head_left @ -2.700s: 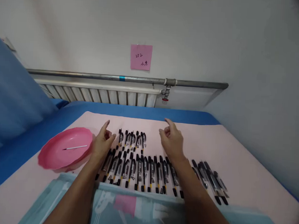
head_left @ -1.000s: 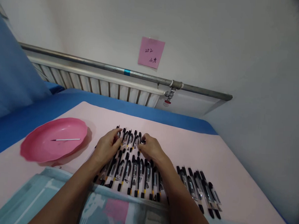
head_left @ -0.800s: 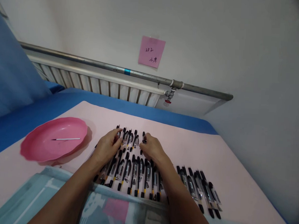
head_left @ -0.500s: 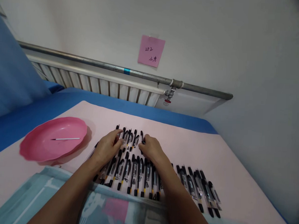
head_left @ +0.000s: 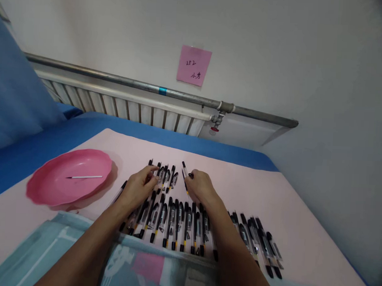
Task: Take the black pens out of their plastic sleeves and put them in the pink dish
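Note:
My right hand [head_left: 201, 185] is closed around a clear-barrelled pen [head_left: 185, 168] with a black end, held tilted above the pink sheet; a small black piece [head_left: 191, 175] shows at the fingertips. My left hand [head_left: 140, 186] rests beside an upper row of pens [head_left: 169, 178], its fingers curled and the thumb a little apart from the index finger; whatever it holds is hidden. Below both hands lies a longer row of pens [head_left: 175, 226] with black caps and small metal tips between them. More pens [head_left: 262, 245] lie to the right, partly behind my right forearm.
A pink scalloped bowl [head_left: 38, 191] at the left contains a thin white stick with a dark tip [head_left: 85, 177]. The pink sheet [head_left: 240, 183] covers a blue surface [head_left: 235, 153] against the wall. A radiator [head_left: 126, 108] and a metal pipe [head_left: 262, 114] run behind.
My right hand has moved slightly to the right with the pen, which now leans more and stands farther from the upper row. The left hand stays almost still.

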Available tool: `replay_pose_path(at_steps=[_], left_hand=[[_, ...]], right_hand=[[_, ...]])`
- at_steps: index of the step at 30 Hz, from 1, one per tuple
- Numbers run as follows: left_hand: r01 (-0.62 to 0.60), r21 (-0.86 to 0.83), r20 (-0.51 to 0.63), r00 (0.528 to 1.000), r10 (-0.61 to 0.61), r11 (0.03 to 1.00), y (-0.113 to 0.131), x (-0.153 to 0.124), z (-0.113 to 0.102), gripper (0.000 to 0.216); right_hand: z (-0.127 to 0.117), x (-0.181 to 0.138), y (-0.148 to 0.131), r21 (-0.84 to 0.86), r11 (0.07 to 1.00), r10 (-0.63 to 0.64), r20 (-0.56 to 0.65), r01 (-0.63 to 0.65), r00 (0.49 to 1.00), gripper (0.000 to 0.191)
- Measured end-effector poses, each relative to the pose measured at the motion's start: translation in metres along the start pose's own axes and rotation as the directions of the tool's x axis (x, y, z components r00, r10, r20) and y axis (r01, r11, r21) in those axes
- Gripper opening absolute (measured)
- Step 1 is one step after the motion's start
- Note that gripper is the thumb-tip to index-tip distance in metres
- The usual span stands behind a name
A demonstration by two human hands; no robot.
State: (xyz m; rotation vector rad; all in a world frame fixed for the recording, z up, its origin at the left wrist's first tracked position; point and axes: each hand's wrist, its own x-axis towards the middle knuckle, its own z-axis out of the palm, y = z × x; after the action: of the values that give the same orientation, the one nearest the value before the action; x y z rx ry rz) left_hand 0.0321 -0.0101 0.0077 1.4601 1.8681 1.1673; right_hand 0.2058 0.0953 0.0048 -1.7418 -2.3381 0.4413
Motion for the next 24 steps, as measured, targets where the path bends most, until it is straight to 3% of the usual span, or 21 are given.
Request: replay_pose_path(at_steps=[3,6,9,11,12,14,16,18,20,24], left_hand=[[0.086,-0.173,0.056,0.995,-0.077,0.981,0.003,-0.002,0.004,0.034],[0.225,-0.405,0.165,0.971,-0.171,0.886,0.007,-0.003,0.01,0.035],[0.295,-0.578,0.251,0.951,-0.178,0.761,0.01,-0.005,0.015,0.033],[0.318,-0.637,0.265,0.946,-0.188,0.702,0.011,-0.005,0.015,0.03],[0.331,-0.649,0.262,0.943,-0.208,0.685,0.012,-0.005,0.015,0.03],[0.344,-0.651,0.236,0.939,-0.25,0.676,0.012,-0.005,0.012,0.028],[0.328,-0.644,0.209,0.945,-0.253,0.691,0.012,-0.005,0.009,0.027],[0.313,-0.644,0.205,0.95,-0.237,0.698,0.012,-0.005,0.007,0.028],[0.325,-0.647,0.224,0.946,-0.235,0.69,0.012,-0.004,0.008,0.028],[0.367,-0.643,0.252,0.93,-0.266,0.673,0.011,-0.005,0.011,0.025]], right_hand=[[-0.009,-0.004,-0.008,0.068,0.997,-0.02,-0.003,0.02,1.0,0.022],[-0.016,-0.017,-0.027,0.24,0.965,-0.121,0.05,0.106,0.991,0.019],[-0.016,-0.034,-0.047,0.548,0.803,-0.353,0.12,0.235,0.928,0.015],[-0.014,-0.04,-0.054,0.629,0.723,-0.456,0.126,0.285,0.881,0.014],[-0.013,-0.04,-0.054,0.627,0.724,-0.457,0.123,0.288,0.881,0.014],[-0.012,-0.033,-0.046,0.543,0.801,-0.352,0.085,0.252,0.932,0.016],[-0.011,-0.023,-0.031,0.345,0.926,-0.161,-0.008,0.154,0.987,0.017],[-0.009,-0.012,-0.016,0.062,0.997,-0.05,-0.047,0.053,0.998,0.019],[-0.005,-0.007,-0.005,-0.029,0.999,-0.024,-0.027,0.023,0.999,0.02],[0.006,-0.008,0.0,-0.04,0.999,-0.03,0.022,0.031,0.999,0.021]])
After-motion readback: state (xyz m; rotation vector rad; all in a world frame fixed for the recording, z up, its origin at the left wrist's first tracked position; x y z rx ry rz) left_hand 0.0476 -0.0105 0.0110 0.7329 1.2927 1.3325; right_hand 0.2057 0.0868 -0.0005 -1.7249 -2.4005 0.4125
